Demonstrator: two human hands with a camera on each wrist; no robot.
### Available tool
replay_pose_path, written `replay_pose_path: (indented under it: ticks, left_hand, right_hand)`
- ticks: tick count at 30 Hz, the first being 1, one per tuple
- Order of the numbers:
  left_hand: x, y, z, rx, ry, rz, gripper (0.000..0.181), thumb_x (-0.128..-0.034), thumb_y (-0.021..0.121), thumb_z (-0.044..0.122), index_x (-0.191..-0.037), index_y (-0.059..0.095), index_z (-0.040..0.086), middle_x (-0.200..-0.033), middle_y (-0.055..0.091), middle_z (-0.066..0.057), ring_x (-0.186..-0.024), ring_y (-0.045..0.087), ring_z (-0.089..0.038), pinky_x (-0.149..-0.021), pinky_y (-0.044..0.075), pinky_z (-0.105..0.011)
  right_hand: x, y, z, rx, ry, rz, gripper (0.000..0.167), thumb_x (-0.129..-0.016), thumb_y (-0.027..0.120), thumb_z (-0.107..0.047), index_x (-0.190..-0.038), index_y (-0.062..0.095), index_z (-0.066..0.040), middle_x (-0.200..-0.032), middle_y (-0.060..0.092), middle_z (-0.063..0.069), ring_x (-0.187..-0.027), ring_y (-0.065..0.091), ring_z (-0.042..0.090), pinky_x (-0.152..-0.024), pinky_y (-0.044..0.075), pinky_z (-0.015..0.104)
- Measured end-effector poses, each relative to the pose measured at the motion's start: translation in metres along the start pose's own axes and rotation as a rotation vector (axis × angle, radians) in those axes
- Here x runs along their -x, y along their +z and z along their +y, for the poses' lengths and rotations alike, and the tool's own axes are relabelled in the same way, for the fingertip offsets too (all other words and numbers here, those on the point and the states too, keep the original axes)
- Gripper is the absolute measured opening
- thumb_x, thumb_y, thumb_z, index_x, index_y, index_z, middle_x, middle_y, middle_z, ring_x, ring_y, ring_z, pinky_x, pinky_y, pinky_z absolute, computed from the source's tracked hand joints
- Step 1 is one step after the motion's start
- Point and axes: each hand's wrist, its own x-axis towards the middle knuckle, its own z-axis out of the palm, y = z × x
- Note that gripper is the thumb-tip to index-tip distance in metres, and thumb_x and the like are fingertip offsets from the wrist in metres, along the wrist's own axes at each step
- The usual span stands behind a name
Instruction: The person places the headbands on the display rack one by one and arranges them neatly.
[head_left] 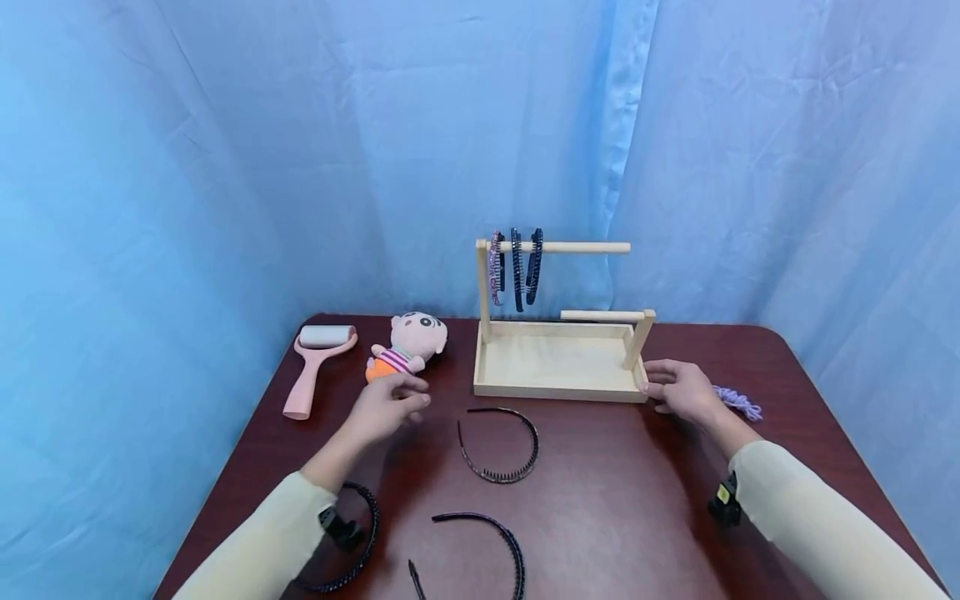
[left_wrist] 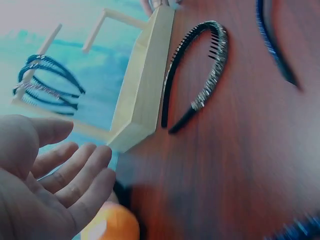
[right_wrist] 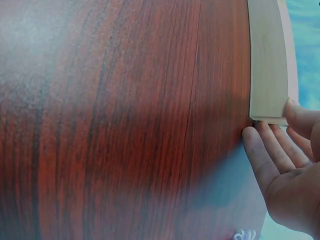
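A pale wooden rack (head_left: 558, 392) with a tray base and two rods stands at the back of the table. Three headbands (head_left: 517, 271) hang on its taller rod. At the tray's right end my right hand (head_left: 684, 390) grips the end wall, thumb over the rim and fingers outside. My left hand (head_left: 386, 408) is held above the table with relaxed fingers, holding nothing, just in front of a plush doll (head_left: 420, 335). A glittery toothed headband (head_left: 537, 446) lies between the hands. Nearer me are a black headband (head_left: 517, 554) and another dark headband (head_left: 372, 508), partly hidden by my left forearm.
A pink lint roller (head_left: 307, 379) lies at the table's left edge. Beside my right wrist is a bundle of purple cord (head_left: 738, 403). Blue curtains (head_left: 420, 150) hang close behind the table (head_left: 600, 500) and along both sides.
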Motion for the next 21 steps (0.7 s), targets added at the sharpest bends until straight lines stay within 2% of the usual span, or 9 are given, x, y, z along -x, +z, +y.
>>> replay_pose_path:
  ticks: [6,12,16,19,21]
  left_hand:
    - [0.045,-0.027,-0.025,-0.119,-0.012,0.006,0.026,-0.0972,0.072,0.018,-0.119,0.071,0.004,-0.094,0.074,-0.016,-0.07,0.067,-0.021,-0.063,0.057,-0.034]
    - [0.085,-0.043,-0.044,-0.215,0.021,-0.014,0.021,-0.0963,0.073,0.024,-0.109,0.073,0.007,-0.088,0.072,-0.001,-0.071,0.066,-0.015,-0.061,0.053,-0.028]
    - [0.109,-0.052,-0.058,-0.255,0.045,-0.103,0.016,-0.0957,0.074,0.029,-0.101,0.073,0.013,-0.085,0.07,0.004,-0.074,0.064,-0.009,-0.063,0.054,-0.026]
    - [0.126,-0.058,-0.07,-0.229,0.056,-0.19,0.019,-0.0956,0.074,0.029,-0.103,0.072,0.011,-0.086,0.069,0.002,-0.075,0.063,-0.008,-0.063,0.054,-0.027]
    - [0.134,-0.062,-0.077,-0.21,0.065,-0.222,0.021,-0.0944,0.076,0.027,-0.105,0.072,0.009,-0.088,0.069,0.001,-0.075,0.063,-0.008,-0.063,0.054,-0.028]
  right_hand:
    - [-0.002,-0.002,0.001,-0.002,0.001,-0.008,0.057,-0.104,0.064,-0.019,-0.152,0.044,0.002,-0.148,0.05,0.033,-0.116,0.066,0.037,-0.084,0.062,0.043]
    - [-0.003,-0.004,0.004,0.003,-0.002,-0.006,0.057,-0.104,0.063,-0.019,-0.154,0.042,0.001,-0.149,0.048,0.034,-0.12,0.064,0.041,-0.084,0.062,0.043]
    - [-0.003,-0.004,0.005,0.003,-0.009,-0.015,0.058,-0.104,0.062,-0.019,-0.154,0.041,0.002,-0.149,0.048,0.034,-0.121,0.064,0.041,-0.085,0.062,0.043]
    - [-0.004,-0.003,0.005,-0.001,-0.01,-0.019,0.058,-0.104,0.063,-0.02,-0.154,0.041,0.001,-0.15,0.048,0.033,-0.121,0.064,0.04,-0.086,0.062,0.043]
    - [-0.003,-0.003,0.005,-0.001,-0.016,-0.019,0.059,-0.104,0.062,-0.02,-0.154,0.041,0.001,-0.15,0.047,0.034,-0.12,0.064,0.04,-0.086,0.062,0.042]
